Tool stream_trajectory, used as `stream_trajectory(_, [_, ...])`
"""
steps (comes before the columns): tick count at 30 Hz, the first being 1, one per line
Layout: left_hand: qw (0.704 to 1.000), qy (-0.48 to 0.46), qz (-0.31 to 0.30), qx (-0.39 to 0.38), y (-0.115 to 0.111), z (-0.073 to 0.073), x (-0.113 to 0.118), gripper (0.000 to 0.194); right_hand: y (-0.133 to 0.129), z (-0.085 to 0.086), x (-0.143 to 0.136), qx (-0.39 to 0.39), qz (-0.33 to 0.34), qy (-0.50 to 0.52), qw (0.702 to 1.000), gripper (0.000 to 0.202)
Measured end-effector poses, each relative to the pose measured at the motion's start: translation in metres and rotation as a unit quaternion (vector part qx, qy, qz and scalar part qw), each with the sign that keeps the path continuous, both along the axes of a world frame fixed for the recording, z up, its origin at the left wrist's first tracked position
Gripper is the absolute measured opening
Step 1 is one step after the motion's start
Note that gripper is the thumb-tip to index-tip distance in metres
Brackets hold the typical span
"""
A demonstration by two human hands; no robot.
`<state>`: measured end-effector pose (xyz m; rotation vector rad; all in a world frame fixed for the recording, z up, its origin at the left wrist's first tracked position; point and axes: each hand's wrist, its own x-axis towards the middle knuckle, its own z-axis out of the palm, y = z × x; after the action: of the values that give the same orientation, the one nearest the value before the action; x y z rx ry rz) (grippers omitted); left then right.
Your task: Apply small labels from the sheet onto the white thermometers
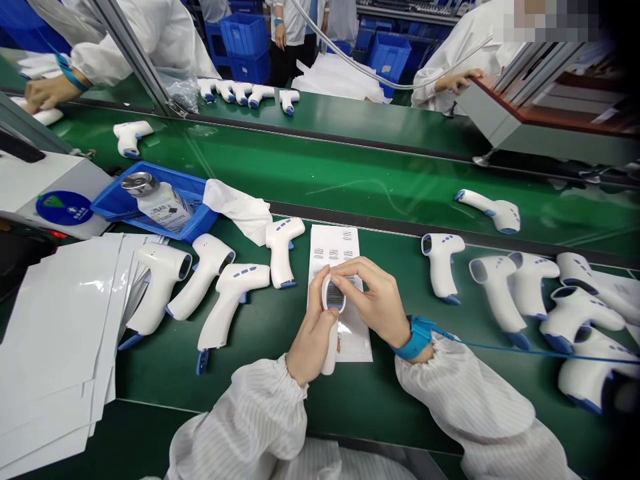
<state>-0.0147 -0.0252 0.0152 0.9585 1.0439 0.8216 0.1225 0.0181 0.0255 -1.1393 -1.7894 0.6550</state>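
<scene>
A white infrared thermometer (pixel 329 353) stands in front of me with its dark display (pixel 335 297) facing me and its handle pointing down. My left hand (pixel 314 340) is closed around its head from the left. From the right, my right hand (pixel 379 297) pinches the top of the head, thumb and fingertips at the display's upper edge. Anything small between those fingertips is hidden. Under both hands lies a white sheet of small printed labels (pixel 359 343). Another thermometer (pixel 283 250) rests just left of the sheet, and one more (pixel 442 263) lies to the right.
Several thermometers (pixel 231 300) lie at left, and more (pixel 535 283) cluster at right. Left are a stack of white sheets (pixel 55 320) and a blue tray (pixel 197 230) holding a bottle (pixel 163 203). A conveyor belt (pixel 320 173) runs behind. A blue wrist cord (pixel 520 349) stretches right. Co-workers stand beyond.
</scene>
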Motion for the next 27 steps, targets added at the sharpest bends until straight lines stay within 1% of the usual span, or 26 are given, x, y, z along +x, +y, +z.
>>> stream_trajectory(2, [0.999, -0.025, 0.005, -0.033, 0.0, 0.001, 0.0, 0.062, 0.002, 0.001, -0.001, -0.014, -0.005, -0.009, 1.0, 0.009])
stream_trajectory(4, [0.998, -0.048, 0.006, -0.045, 0.0, 0.002, -0.002, 0.071, 0.0, 0.001, -0.001, -0.078, -0.008, -0.008, 0.997, 0.002])
stream_trajectory(5, [0.997, -0.064, 0.006, -0.045, 0.001, 0.002, -0.003, 0.078, -0.004, 0.001, -0.002, -0.123, -0.003, -0.004, 0.992, 0.013])
stream_trajectory(6, [0.995, -0.087, 0.01, -0.041, 0.001, 0.003, -0.005, 0.085, -0.009, 0.001, -0.002, -0.171, 0.007, 0.002, 0.985, 0.031])
stream_trajectory(8, [0.987, -0.156, 0.032, -0.028, 0.005, 0.008, -0.008, 0.097, -0.022, 0.004, -0.002, -0.267, 0.04, 0.023, 0.963, 0.066])
stream_trajectory(9, [0.979, -0.199, 0.047, -0.024, 0.007, 0.011, -0.01, 0.1, -0.028, 0.006, -0.001, -0.308, 0.066, 0.035, 0.948, 0.076])
stream_trajectory(10, [0.969, -0.238, 0.057, -0.023, 0.01, 0.015, -0.011, 0.101, -0.032, 0.01, 0.0, -0.342, 0.092, 0.043, 0.934, 0.079])
stream_trajectory(11, [0.961, -0.266, 0.066, -0.023, 0.014, 0.019, -0.012, 0.1, -0.033, 0.013, 0.0, -0.36, 0.108, 0.044, 0.926, 0.074])
stream_trajectory(12, [0.958, -0.275, 0.076, -0.023, 0.017, 0.022, -0.012, 0.098, -0.029, 0.016, 0.001, -0.362, 0.111, 0.034, 0.925, 0.067])
stream_trajectory(13, [0.961, -0.262, 0.085, -0.022, 0.02, 0.025, -0.011, 0.095, -0.02, 0.018, 0.002, -0.348, 0.098, 0.009, 0.932, 0.06])
stream_trajectory(14, [0.968, -0.232, 0.094, -0.022, 0.023, 0.026, -0.011, 0.092, -0.005, 0.019, 0.003, -0.323, 0.066, -0.033, 0.944, 0.053])
stream_trajectory(15, [0.976, -0.192, 0.101, -0.023, 0.026, 0.025, -0.01, 0.089, 0.015, 0.019, 0.003, -0.291, 0.019, -0.084, 0.953, 0.048])
stream_trajectory(16, [0.983, -0.152, 0.101, -0.028, 0.027, 0.022, -0.008, 0.086, 0.039, 0.019, 0.005, -0.258, -0.034, -0.136, 0.956, 0.046])
stream_trajectory(17, [0.987, -0.125, 0.094, -0.037, 0.029, 0.018, -0.007, 0.082, 0.066, 0.018, 0.008, -0.227, -0.09, -0.198, 0.949, 0.045])
stream_trajectory(19, [0.989, -0.128, 0.059, -0.04, 0.031, 0.004, -0.006, 0.072, 0.121, 0.018, 0.02, -0.189, -0.163, -0.228, 0.941, 0.053])
stream_trajectory(20, [0.988, -0.146, 0.038, -0.035, 0.032, -0.005, -0.006, 0.065, 0.144, 0.019, 0.03, -0.177, -0.194, -0.241, 0.935, 0.057])
stream_trajectory(21, [0.986, -0.162, 0.017, -0.032, 0.033, -0.013, -0.006, 0.058, 0.162, 0.021, 0.042, -0.171, -0.227, -0.25, 0.926, 0.057])
stream_trajectory(22, [0.985, -0.17, 0.001, -0.03, 0.034, -0.02, -0.006, 0.052, 0.174, 0.023, 0.057, -0.169, -0.265, -0.26, 0.913, 0.053])
stream_trajectory(23, [0.985, -0.17, -0.01, -0.033, 0.034, -0.026, -0.007, 0.048, 0.18, 0.026, 0.073, -0.172, -0.308, -0.271, 0.896, 0.048])
stream_trajectory(24, [0.985, -0.165, -0.016, -0.038, 0.035, -0.03, -0.008, 0.046, 0.18, 0.029, 0.09, -0.177, -0.353, -0.279, 0.875, 0.042])
stream_trajectory(25, [0.986, -0.158, -0.018, -0.043, 0.035, -0.033, -0.008, 0.046, 0.176, 0.033, 0.108, -0.184, -0.397, -0.285, 0.853, 0.038])
stream_trajectory(27, [0.987, -0.151, -0.014, -0.051, 0.035, -0.034, -0.009, 0.045, 0.161, 0.042, 0.142, -0.197, -0.468, -0.292, 0.81, 0.036])
